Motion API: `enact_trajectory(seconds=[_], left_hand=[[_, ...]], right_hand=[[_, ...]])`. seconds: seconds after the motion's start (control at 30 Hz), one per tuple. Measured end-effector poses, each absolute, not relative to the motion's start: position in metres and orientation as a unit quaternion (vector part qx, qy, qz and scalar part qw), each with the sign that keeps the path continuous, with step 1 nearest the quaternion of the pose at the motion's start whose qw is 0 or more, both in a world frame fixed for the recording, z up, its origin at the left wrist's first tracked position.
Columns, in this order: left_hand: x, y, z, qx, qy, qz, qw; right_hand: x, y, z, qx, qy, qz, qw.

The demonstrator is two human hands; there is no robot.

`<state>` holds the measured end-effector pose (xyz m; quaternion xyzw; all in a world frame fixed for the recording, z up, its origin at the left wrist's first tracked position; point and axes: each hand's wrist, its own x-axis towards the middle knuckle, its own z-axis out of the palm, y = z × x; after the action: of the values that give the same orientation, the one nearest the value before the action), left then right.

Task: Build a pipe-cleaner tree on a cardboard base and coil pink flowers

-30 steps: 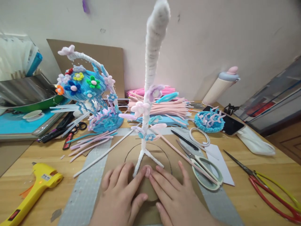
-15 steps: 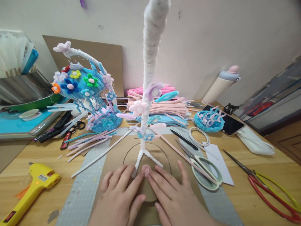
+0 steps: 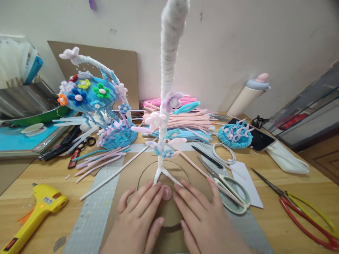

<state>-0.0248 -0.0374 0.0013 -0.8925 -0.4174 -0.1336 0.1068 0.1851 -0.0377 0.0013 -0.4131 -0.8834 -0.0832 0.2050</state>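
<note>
A tall white wrapped stem (image 3: 169,53) with fuzzy flowers and leaves stands on two splayed feet on brown cardboard (image 3: 129,169), inside a drawn circle. My left hand (image 3: 140,215) lies palm down on the cardboard, its fingertips over the end of the left foot. My right hand (image 3: 200,215) is also palm down with fingers spread, its fingertips at the end of the right foot. Between the hands, a small round pinkish disc (image 3: 166,193) lies beside my left index fingertip.
A yellow glue gun (image 3: 45,208) lies left. Green-handled scissors (image 3: 235,194) and red-and-yellow-handled scissors (image 3: 304,215) are at right. Behind stand a blue flowered piece (image 3: 92,91) and bundles of pipe cleaners (image 3: 185,120); a blue dish-like piece (image 3: 235,134) sits back right.
My right hand has shifted right, away from the left one, opening a gap that shows the pinkish disc. My left fingertips now cover the end of the left foot.
</note>
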Motion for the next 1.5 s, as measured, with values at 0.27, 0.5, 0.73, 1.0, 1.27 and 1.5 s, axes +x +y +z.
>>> enact_trajectory(seconds=[0.27, 0.5, 0.73, 1.0, 1.27, 1.5], left_hand=[[-0.022, -0.037, 0.000, -0.912, -0.387, -0.099, 0.095], [-0.018, -0.037, -0.003, -0.915, -0.376, -0.087, 0.119], [-0.012, -0.039, -0.004, -0.911, -0.381, -0.096, 0.125], [-0.008, -0.042, -0.002, -0.899, -0.408, -0.124, 0.099], [-0.018, -0.043, 0.000, -0.897, -0.427, -0.110, 0.041], [-0.027, -0.033, -0.003, -0.827, -0.528, -0.195, -0.012]], right_hand=[[0.188, -0.041, -0.006, -0.408, -0.881, -0.050, 0.233], [0.187, -0.041, -0.008, -0.398, -0.889, -0.060, 0.220], [0.188, -0.042, -0.007, -0.401, -0.892, -0.051, 0.200], [0.188, -0.044, 0.000, -0.412, -0.893, 0.006, 0.179], [0.191, -0.029, 0.009, -0.438, -0.842, 0.140, 0.283], [0.189, -0.021, 0.009, -0.484, -0.829, 0.095, 0.263]])
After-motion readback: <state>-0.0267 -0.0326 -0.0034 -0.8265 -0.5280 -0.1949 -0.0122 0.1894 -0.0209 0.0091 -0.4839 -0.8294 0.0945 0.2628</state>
